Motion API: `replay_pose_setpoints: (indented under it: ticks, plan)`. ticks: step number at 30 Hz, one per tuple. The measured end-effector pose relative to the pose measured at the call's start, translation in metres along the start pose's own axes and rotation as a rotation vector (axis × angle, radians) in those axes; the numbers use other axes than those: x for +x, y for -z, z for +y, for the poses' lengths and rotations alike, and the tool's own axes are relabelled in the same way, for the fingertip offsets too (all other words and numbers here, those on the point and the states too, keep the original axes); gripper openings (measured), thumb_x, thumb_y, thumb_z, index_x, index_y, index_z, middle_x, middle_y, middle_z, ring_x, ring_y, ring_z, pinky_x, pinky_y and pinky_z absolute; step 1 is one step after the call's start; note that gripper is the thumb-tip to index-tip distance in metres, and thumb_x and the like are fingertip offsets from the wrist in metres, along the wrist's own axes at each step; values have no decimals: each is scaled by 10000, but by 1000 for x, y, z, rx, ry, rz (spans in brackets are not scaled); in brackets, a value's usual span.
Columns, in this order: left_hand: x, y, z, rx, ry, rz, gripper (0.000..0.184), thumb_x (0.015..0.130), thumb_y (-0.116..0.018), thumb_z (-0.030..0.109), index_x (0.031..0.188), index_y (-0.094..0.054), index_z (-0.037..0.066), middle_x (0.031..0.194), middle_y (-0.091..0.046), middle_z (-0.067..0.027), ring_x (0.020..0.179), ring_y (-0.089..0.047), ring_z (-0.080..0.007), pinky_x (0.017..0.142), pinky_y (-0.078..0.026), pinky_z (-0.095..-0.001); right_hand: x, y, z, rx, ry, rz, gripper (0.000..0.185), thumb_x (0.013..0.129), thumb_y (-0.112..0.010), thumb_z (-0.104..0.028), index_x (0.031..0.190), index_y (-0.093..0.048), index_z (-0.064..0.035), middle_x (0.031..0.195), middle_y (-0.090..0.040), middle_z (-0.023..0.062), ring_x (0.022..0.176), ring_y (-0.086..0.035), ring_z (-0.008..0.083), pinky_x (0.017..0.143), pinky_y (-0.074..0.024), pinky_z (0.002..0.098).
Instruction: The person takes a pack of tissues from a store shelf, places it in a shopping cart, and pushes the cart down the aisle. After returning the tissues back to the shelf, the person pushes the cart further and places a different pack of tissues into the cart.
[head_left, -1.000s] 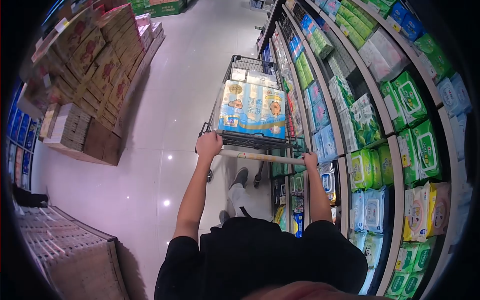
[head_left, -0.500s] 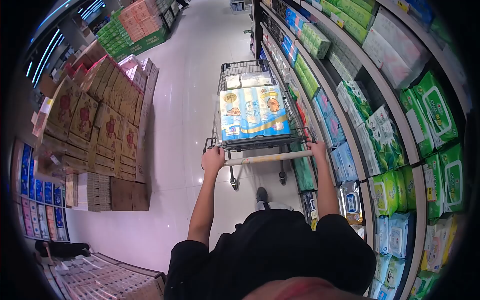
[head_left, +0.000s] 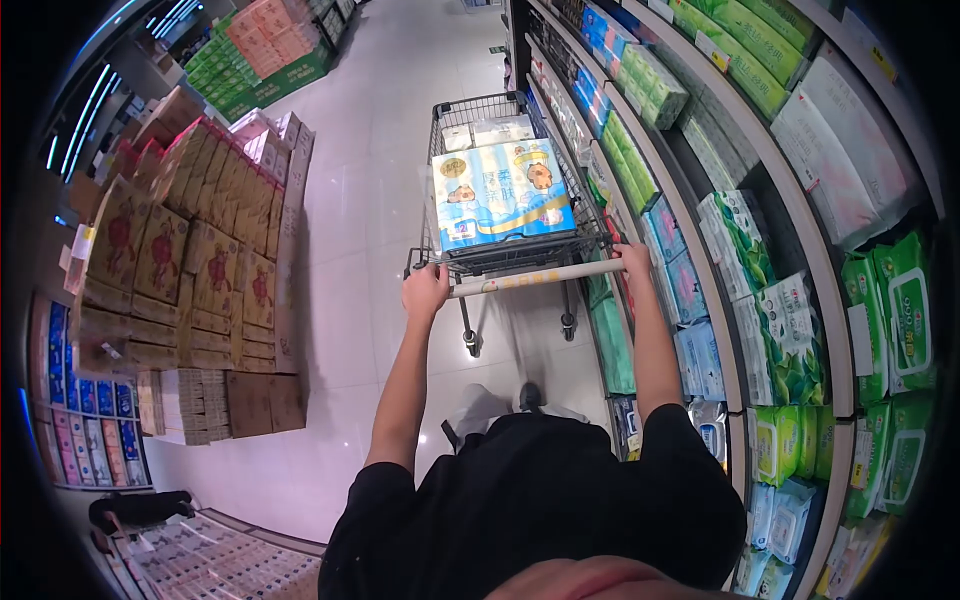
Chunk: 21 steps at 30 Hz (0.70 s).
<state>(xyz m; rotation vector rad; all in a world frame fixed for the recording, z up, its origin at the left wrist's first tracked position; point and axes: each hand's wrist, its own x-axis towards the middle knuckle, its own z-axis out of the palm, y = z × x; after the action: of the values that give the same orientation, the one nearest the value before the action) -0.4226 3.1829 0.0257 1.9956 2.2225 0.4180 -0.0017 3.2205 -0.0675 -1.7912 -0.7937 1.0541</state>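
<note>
Both my hands grip the pale handlebar (head_left: 540,278) of a black wire shopping cart (head_left: 436,110). My left hand (head_left: 426,289) is wrapped round the bar's left end. Round the right end, close to the shelves, my right hand (head_left: 633,260) has its fingers closed. In the basket lies a large blue and cream package (head_left: 500,195) printed with cartoon animals, its contents not visible. Beyond it, toward the cart's front, white packages (head_left: 502,130) sit partly hidden behind it.
A long shelf unit (head_left: 735,375) with tissue packs and green wipes packs (head_left: 905,310) runs close along the right. Stacked cartons (head_left: 215,260) stand to the left across a shiny tiled floor (head_left: 370,200). Another person (head_left: 140,508) is at the lower left.
The cart has swung slightly, its front now further left and higher in view. Shelf goods on the right have shifted down and outward. My feet have stepped; both hands keep hold.
</note>
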Motion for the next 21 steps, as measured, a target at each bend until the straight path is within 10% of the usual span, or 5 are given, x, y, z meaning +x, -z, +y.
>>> replay_pose_setpoints:
  ticks: [10, 17, 21]
  plan:
    - [80, -14, -1, -29, 10, 6, 328, 813, -463, 301, 750, -653, 40, 671, -623, -181, 639, -615, -354, 620, -495, -441, 68, -34, -32, 286, -49, -38, 190, 691, -690, -106, 771, -606, 44, 709, -614, 118, 636, -599, 191, 605, -481, 302]
    - [129, -27, -8, -69, -90, 54, 304, 797, -473, 266, 688, -617, 21, 618, -608, -182, 565, -611, -334, 553, -494, -430, 72, -74, -63, 222, -19, 496, 677, 613, -763, -90, 1170, -393, 18, 1097, -512, 172, 915, -550, 266, 778, -455, 343]
    - [156, -28, -13, -92, -116, 51, 302, 798, -482, 257, 681, -621, 16, 630, -619, -172, 562, -621, -314, 557, -510, -403, 77, -107, -65, 320, -25, 552, 579, 625, -735, -95, 1114, -446, 17, 1053, -541, 180, 907, -561, 279, 811, -444, 349]
